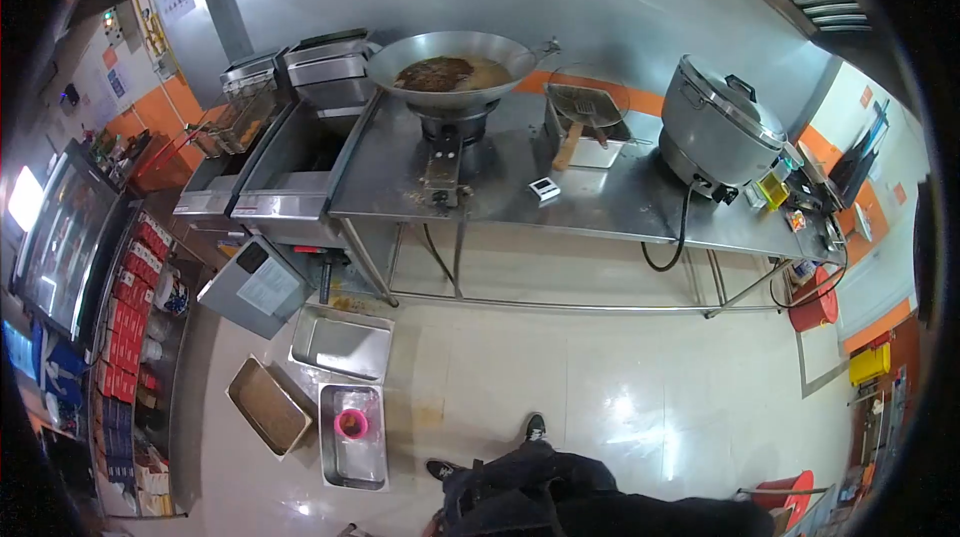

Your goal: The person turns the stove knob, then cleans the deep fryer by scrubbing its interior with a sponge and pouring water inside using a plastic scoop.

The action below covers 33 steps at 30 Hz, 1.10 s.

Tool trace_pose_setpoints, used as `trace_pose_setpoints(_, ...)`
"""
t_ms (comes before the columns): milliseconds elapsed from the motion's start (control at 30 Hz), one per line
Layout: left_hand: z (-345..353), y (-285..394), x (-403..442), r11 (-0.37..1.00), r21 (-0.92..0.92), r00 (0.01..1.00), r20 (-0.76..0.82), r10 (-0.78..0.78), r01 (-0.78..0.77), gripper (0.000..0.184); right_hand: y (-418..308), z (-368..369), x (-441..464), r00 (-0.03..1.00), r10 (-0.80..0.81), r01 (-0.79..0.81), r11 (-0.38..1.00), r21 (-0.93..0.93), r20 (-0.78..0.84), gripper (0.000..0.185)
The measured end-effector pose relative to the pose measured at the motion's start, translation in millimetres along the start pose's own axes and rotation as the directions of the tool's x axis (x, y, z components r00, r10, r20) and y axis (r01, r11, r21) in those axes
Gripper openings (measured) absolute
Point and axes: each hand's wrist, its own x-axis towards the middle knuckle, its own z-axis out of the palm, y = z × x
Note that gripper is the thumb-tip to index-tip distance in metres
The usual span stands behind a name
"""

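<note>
At the bottom edge, a sliver of what looks like my left hand [433,525] shows beside my dark clothing; its fingers are hidden. A small piece of a dark object [350,531] shows at the edge to its left, too cut off to name. My right hand is out of view. Nearest on the floor are a steel pan [375,467] holding a pink container [351,424], a second steel pan [372,342] behind it, and a pan with a brownish bottom [270,407]. My shoes [536,427] stand on the tiles right of these pans.
A large wok [440,95] with dark oily contents sits on a burner on the steel table [600,209]. A rice cooker [715,132], small white timer [544,189] and strainer [588,109] share the table. Deep fryers [290,207] stand left, a grey panel [255,287] below them.
</note>
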Motion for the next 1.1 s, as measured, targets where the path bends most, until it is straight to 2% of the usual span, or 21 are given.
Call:
trace_pose_setpoints(67,27.2,1.8,-9.8,0.975,0.175,0.990,0.048,0.131,-0.137,0.041,19.7,-25.2,8.4,0.999,0.014,-0.010,0.997,0.082,-0.040,0.045)
trace_pose_setpoints(100,38.5,11.4,-19.5,0.905,0.311,0.957,0.106,0.270,-0.290,0.041,29.4,-39.5,12.5,0.998,0.021,-0.014,0.993,0.120,-0.063,0.044)
trace_pose_setpoints(133,52.5,11.8,-25.9,0.478,0.509,0.667,0.294,0.685,-0.715,0.040,35.1,-54.6,17.8,0.997,0.024,-0.011,0.988,0.152,-0.080,0.044)
trace_pose_setpoints(167,57.0,27.9,-23.7,0.634,0.571,0.840,0.215,0.498,-0.522,0.040,42.6,-69.1,23.4,0.995,0.028,-0.010,0.983,0.181,-0.096,0.043)
trace_pose_setpoints(200,52.4,52.1,-31.7,0.724,0.626,0.954,0.122,0.275,-0.289,0.040,49.2,-82.5,27.1,0.993,0.031,-0.007,0.978,0.206,-0.115,0.042)
trace_pose_setpoints(267,53.5,66.0,-8.4,0.699,0.441,0.822,0.214,0.528,-0.564,0.037,60.4,-105.8,32.5,0.989,0.036,0.002,0.967,0.255,-0.145,0.040)
trace_pose_setpoints(333,68.2,109.7,-7.2,0.906,0.318,0.957,0.178,0.231,-0.278,0.037,64.4,-124.3,39.1,0.984,0.043,0.011,0.953,0.304,-0.171,0.039)
trace_pose_setpoints(400,82.1,139.6,3.4,0.971,0.216,0.988,0.138,0.075,-0.104,0.037,65.3,-138.8,48.2,0.981,0.049,0.019,0.939,0.343,-0.188,0.037)
trace_pose_setpoints(533,104.3,179.4,21.8,0.984,0.177,0.992,0.128,0.012,-0.035,0.037,59.7,-154.8,70.3,0.978,0.077,0.009,0.916,0.402,-0.196,0.034)
trace_pose_setpoints(800,104.0,264.7,86.2,0.982,0.176,0.980,0.194,0.037,-0.072,0.039,16.4,-189.6,114.8,0.973,0.136,-0.053,0.917,0.395,-0.185,0.028)
trace_pose_setpoints(867,96.9,302.8,109.9,0.986,0.063,0.966,0.216,0.139,-0.156,0.040,-2.5,-207.3,119.6,0.969,0.117,-0.036,0.938,0.344,-0.216,0.027)
trace_pose_setpoints(900,96.5,323.7,123.0,0.947,-0.184,0.932,0.205,0.300,-0.264,0.040,-13.1,-219.2,124.7,0.958,0.041,0.040,0.961,0.274,-0.283,0.026)
trace_pose_setpoints(933,101.2,347.9,145.4,0.699,-0.613,0.849,0.084,0.521,-0.368,0.041,-24.3,-238.1,134.1,0.915,-0.089,0.166,0.972,0.167,-0.395,0.025)
trace_pose_setpoints(967,107.1,378.9,160.6,0.531,-0.739,0.813,-0.037,0.582,-0.414,0.041,-49.1,-263.3,146.2,0.775,-0.304,0.368,0.930,0.004,-0.554,0.025)
trace_pose_setpoints(1000,90.7,433.6,175.8,0.985,-0.167,0.995,0.078,0.061,-0.048,0.034,-99.4,-293.0,149.7,0.508,-0.455,0.568,0.815,-0.114,-0.731,0.013)
trace_pose_setpoints(1033,84.6,445.2,226.3,0.995,0.076,0.992,0.112,-0.065,0.057,0.038,-178.7,-331.4,116.8,0.420,-0.625,0.528,0.758,-0.383,-0.658,0.010)
trace_pose_setpoints(1067,82.5,473.6,238.9,0.991,0.079,0.986,0.117,-0.118,0.109,0.032,-247.6,-354.7,101.7,0.429,-0.583,0.506,0.788,-0.351,-0.690,0.010)
trace_pose_setpoints(1100,75.2,483.8,248.3,0.985,0.173,0.984,0.176,-0.029,-0.002,0.037,-318.6,-372.7,78.6,0.436,-0.600,0.609,0.745,-0.271,-0.671,0.010)
